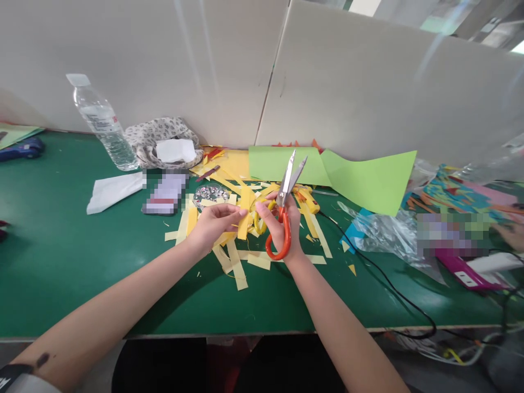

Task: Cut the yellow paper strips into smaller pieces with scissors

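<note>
Between finger and thumb, my left hand [216,224] pinches a yellow paper strip [244,218]. My right hand [286,224] holds scissors [279,234] with orange handles, their blades pointing up and slightly apart. The thumb and fingers of that hand are also closed around a curled yellow paper piece [261,218]. Pale yellow strips [237,267] lie scattered on the green table under and around both hands. Just behind my left hand is a round clear dish [210,195] of small shiny bits.
A water bottle [102,128], a patterned cloth bag [161,134] and a phone [167,194] are at the left. Green paper [368,180] lies behind. Clear plastic [385,232], a black cable [380,281] and a magenta object [466,272] are at the right, near another person's hand [511,236].
</note>
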A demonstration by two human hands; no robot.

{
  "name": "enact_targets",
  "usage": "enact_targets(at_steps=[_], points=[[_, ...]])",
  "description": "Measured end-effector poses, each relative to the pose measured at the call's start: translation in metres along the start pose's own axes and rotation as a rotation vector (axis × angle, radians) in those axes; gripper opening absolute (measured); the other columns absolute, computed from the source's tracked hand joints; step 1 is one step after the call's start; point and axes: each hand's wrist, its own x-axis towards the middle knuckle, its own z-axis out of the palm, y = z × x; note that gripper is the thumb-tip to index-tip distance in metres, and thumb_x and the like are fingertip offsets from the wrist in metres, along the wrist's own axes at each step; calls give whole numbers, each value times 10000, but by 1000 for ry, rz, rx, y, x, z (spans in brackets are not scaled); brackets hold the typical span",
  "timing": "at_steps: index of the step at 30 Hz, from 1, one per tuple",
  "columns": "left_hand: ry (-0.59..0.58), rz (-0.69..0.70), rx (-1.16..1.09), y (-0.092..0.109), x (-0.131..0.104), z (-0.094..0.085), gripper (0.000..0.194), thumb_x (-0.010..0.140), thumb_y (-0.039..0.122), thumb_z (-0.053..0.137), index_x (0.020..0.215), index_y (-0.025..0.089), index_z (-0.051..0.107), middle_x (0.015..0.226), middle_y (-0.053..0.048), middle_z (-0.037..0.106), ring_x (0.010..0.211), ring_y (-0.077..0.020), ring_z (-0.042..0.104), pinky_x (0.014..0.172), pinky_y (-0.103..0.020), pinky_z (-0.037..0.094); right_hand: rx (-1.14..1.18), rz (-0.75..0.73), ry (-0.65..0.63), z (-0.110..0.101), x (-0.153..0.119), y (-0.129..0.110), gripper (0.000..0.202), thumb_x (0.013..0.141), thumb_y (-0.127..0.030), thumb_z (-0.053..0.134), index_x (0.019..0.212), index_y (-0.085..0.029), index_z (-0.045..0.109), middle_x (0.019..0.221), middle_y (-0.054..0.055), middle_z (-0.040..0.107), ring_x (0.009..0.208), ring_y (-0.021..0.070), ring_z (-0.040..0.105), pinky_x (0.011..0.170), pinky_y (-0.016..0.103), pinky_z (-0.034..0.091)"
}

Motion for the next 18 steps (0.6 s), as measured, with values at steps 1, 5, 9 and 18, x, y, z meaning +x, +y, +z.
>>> enact_targets(at_steps=[1,5,9,18], points=[[13,-1,-24,0,0,0,257,604,375,770,723,173,665,742,-3,619,664,-83,558,598,-200,470,-4,-12,-9,0,-1,0,238,715,-263,670,876,-253,495,711,-54,554,599,95,548,570,254,465],[12,1,-70,-2,1,-1,258,609,364,769,750,165,683,744,-10,627,641,-77,558,621,-215,479,-16,-37,-46,2,-3,3,245,711,-223,657,887,-251,488,732,-49,558,605,96,546,605,267,476],[7,11,-91,-3,0,-1,244,620,361,764,745,165,690,740,-7,623,639,-70,556,628,-206,482,-73,-50,-38,2,-4,5,245,700,-188,645,882,-251,494,739,-49,562,596,95,530,622,277,475],[0,8,-98,-2,0,-2,230,639,362,753,753,170,697,760,-14,641,634,-70,561,627,-205,481,-134,-84,-33,3,-5,2,248,681,-140,622,859,-254,494,679,-64,552,617,107,549,636,283,469]])
